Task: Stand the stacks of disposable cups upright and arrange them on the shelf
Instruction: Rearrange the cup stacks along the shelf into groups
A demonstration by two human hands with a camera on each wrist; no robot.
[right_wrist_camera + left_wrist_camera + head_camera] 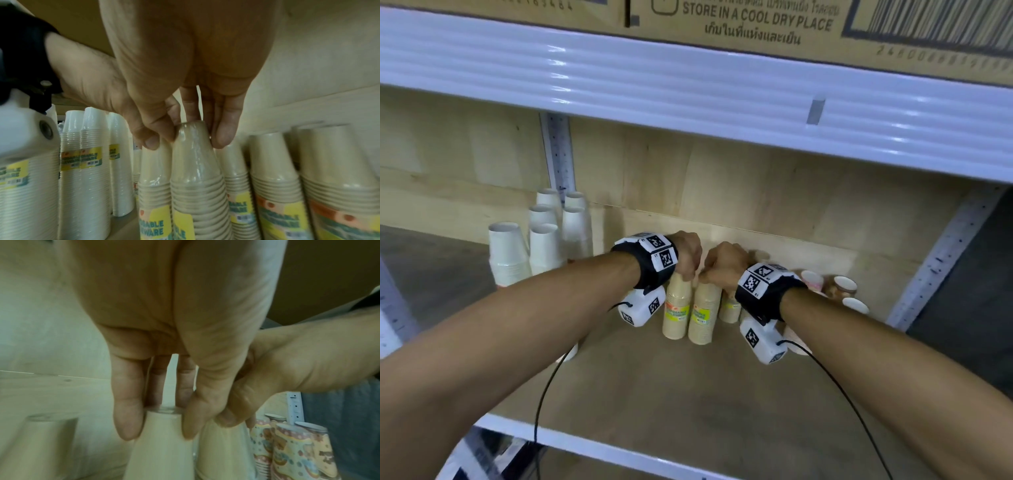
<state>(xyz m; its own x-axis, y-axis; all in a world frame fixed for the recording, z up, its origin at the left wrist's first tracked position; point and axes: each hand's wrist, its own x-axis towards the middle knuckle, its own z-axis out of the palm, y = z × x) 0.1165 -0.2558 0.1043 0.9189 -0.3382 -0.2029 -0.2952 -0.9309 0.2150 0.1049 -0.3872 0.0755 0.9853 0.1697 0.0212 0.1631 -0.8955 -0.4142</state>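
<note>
Two wrapped stacks of brown paper cups stand upright side by side on the wooden shelf (681, 397). My left hand (686, 274) pinches the top of the left brown stack (676, 310); the left wrist view shows my left hand (159, 426) with thumb and fingers around that stack's narrow top (162, 447). My right hand (706, 275) pinches the top of the right brown stack (703, 317). In the right wrist view my right hand (187, 139) pinches the right stack (197, 170) beside the left one (154, 175).
Several white cup stacks (544, 246) stand upright at the back left. More brown stacks (277, 178) and patterned cup stacks (844, 286) stand to the right. The upper shelf's white edge (688, 89) runs close overhead. The shelf's front part is bare wood.
</note>
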